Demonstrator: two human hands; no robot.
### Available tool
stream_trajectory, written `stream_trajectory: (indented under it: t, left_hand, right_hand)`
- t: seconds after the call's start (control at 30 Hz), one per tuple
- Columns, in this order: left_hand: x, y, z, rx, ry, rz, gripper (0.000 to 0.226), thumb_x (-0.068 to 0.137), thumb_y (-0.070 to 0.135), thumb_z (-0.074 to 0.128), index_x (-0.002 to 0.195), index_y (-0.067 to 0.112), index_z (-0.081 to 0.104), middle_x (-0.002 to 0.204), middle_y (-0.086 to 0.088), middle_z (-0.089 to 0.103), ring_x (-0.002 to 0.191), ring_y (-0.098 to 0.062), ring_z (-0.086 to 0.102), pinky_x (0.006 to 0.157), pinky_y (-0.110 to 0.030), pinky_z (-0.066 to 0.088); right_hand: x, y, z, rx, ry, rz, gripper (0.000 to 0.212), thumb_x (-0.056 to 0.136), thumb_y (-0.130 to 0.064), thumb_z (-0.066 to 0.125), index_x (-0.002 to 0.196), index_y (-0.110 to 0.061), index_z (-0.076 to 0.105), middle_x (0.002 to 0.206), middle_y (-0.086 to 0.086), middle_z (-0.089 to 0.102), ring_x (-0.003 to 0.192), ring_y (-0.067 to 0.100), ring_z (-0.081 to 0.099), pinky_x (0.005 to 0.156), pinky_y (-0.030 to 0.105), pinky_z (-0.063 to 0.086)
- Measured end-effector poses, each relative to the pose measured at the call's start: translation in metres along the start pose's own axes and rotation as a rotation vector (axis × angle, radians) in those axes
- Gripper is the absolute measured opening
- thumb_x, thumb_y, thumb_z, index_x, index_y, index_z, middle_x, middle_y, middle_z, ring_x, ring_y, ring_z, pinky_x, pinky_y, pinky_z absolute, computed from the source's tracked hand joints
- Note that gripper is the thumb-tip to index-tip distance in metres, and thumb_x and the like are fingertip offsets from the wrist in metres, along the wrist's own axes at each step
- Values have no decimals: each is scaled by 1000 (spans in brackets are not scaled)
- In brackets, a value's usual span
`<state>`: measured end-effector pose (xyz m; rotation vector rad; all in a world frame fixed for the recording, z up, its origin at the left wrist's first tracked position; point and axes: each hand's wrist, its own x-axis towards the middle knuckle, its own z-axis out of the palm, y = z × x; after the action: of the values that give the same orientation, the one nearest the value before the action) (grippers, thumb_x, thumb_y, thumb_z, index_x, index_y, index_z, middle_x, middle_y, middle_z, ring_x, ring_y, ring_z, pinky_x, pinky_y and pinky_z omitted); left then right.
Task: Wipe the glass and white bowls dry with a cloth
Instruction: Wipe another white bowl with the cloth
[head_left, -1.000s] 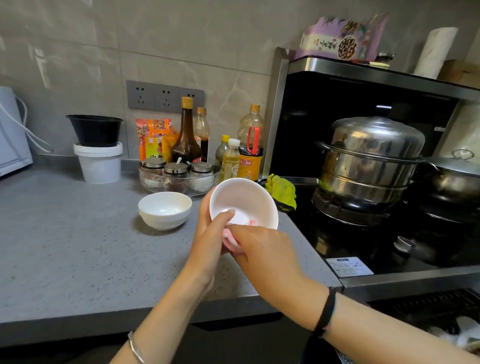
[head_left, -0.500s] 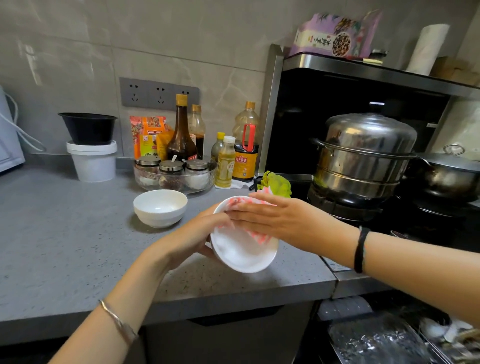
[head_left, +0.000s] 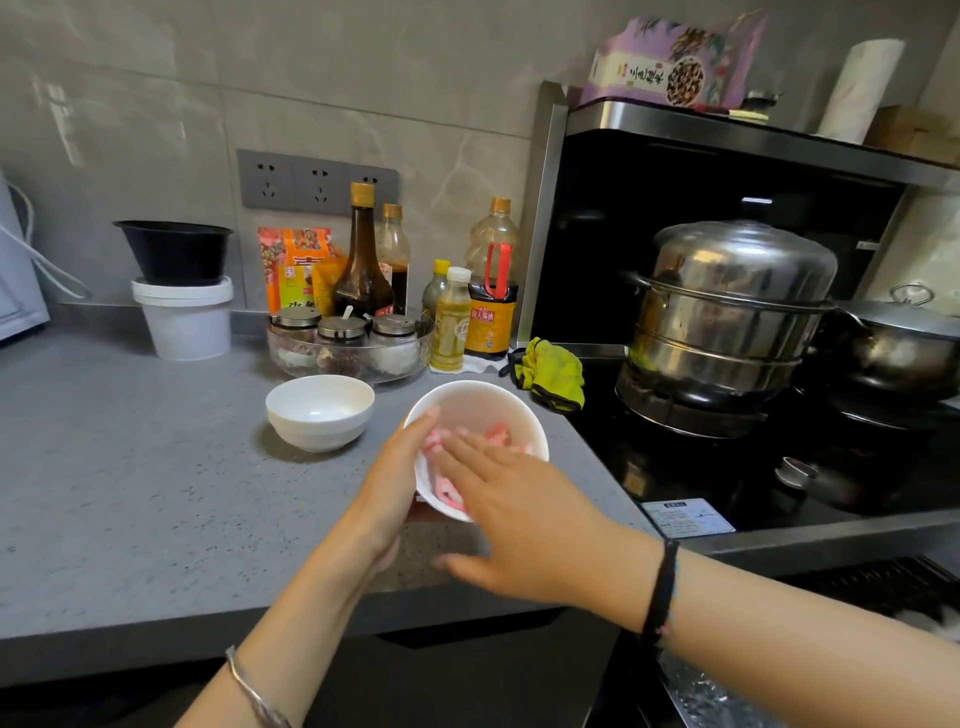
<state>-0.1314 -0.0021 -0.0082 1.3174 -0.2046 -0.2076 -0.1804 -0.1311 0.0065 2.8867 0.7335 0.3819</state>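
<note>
Mid-frame, the left hand (head_left: 395, 483) grips the round white bowl (head_left: 480, 397) tipped up, so the flat right hand (head_left: 524, 514) can press the pink cloth (head_left: 496, 434) inside

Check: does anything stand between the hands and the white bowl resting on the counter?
Nothing visible does: bare counter separates the resting bowl from the left hand, which holds the other bowl. The right hand presses a pink cloth inside.

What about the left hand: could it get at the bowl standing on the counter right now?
Probably yes, once freed: the counter bowl stands just left of the left hand, only bare counter between. But that hand grips the held bowl while the right hand presses the cloth into it.
</note>
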Motion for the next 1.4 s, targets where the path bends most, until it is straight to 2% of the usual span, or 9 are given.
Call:
stream_trajectory:
  t: [0.13,0.3,0.47,0.6,0.7,0.77,0.87,1.1,1.4]
  left_hand:
    - [1,1,0,37,35,64,27,99,34,41,109,23,64,99,-2,73,89,-16,68,72,-30,53]
    - [0,0,1,-8,97,74,24,98,34,43,107,23,63,101,-3,70,90,-16,65,70,-29,49]
    - [-2,-1,1,5,29,70,25,99,31,42,97,21,65,81,5,75,74,-8,70,63,-22,53]
    - [-4,2,3,-18,89,71,24,99,31,42,102,23,64,86,4,72,75,-7,68,60,-22,51]
    - [-5,-1,0,21,121,24,26,99,32,43,109,20,63,98,-3,70,84,-13,64,66,-27,48]
    - [-8,-3,-3,37,92,-63,26,96,35,46,102,19,64,87,-5,71,80,-19,64,65,-30,49]
    - [-10,-1,-9,43,-76,-166,39,95,43,43,112,15,63,97,-15,73,84,-27,67,60,-34,52]
    - [-18,-14,-14,-37,-350,-301,79,81,77,25,127,24,59,119,-10,68,113,-26,63,101,-49,46]
    - [-49,-27,1,-209,-235,-103,52,76,75,44,92,37,77,105,2,73,96,-10,69,77,-28,55]
  right_hand:
    - [5,0,0,-257,-46,81,88,95,-51,44,151,0,-1,160,17,6,147,30,8,119,39,6]
    - [-1,-15,3,-25,93,32,57,85,-31,65,135,-9,52,141,11,51,126,27,51,99,40,45]
    - [6,1,13,-59,83,55,89,76,-45,74,144,-2,37,149,14,40,138,27,38,113,34,19]
    - [6,-9,3,-99,125,171,65,74,-53,71,122,-9,65,109,5,71,95,25,69,77,31,53]
    - [-2,-9,-6,85,218,98,8,87,-39,61,87,-37,69,63,-9,61,59,19,62,46,23,27]
    - [-5,-4,-11,187,175,89,36,88,-43,63,58,-37,45,48,-8,36,46,12,40,44,24,20]
    - [-8,8,-17,422,-11,70,31,89,-43,62,67,-21,56,60,3,53,57,17,44,58,35,39]
    - [-18,27,-34,1269,-63,278,26,76,-22,74,97,-9,70,97,9,74,90,20,70,83,31,55]
    - [-32,33,-18,1890,48,428,17,68,-20,63,55,-22,74,61,-4,68,57,6,65,55,19,54]
